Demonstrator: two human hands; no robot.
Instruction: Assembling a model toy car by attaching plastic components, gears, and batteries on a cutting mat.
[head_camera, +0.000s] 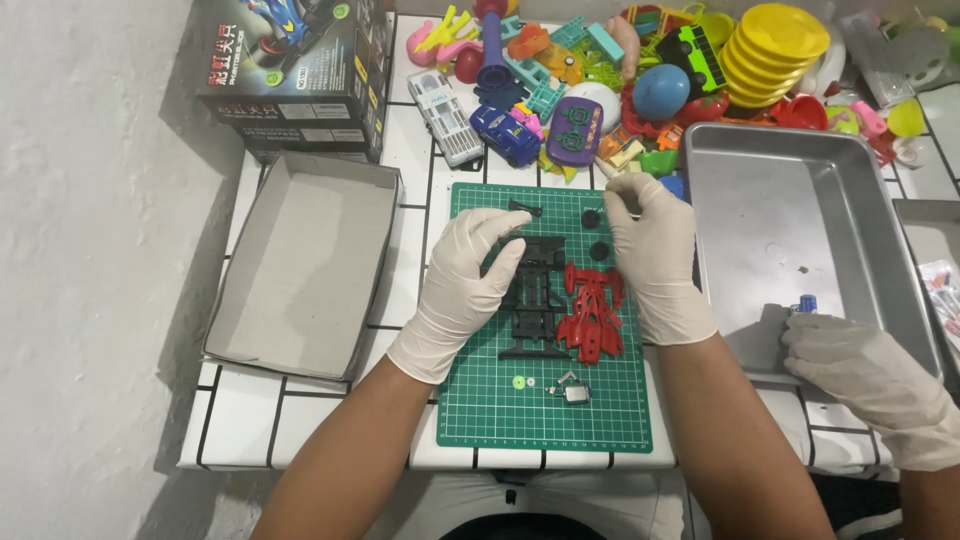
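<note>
White tiles with dark grout cover the tabletop (300, 420), which meets a pale wall on the left. Nearest that wall lies an empty grey cardboard box lid (305, 262), open side up, and behind it stands the dark printed box (290, 70) of a toy car.

At the middle sits a green cutting mat (545, 410) with a white grid. The left hand (470, 285), in a white glove, lies palm down over the mat's left half, its fingers curled onto the black toy car frame (535, 300); its fingertips touch the frame's upper left edge. Just right of the frame, touching it, lies the red car shell (592, 312). Below them, near the mat's front edge, are a small green gear (519, 382) and a little metal motor (575, 392).

The right hand (655, 255), also gloved, lies right of the red shell, its thumb and forefinger pressed together at the mat's top edge; what they pinch is too small to tell. Two black wheels (597, 232) lie just left of those fingers.

Behind the mat is a heap of bright plastic toys (640, 70). Further right stands a metal tray (800, 210), and at its front corner another person's gloved hand (865, 375) holds something with a blue cap (807, 302).
</note>
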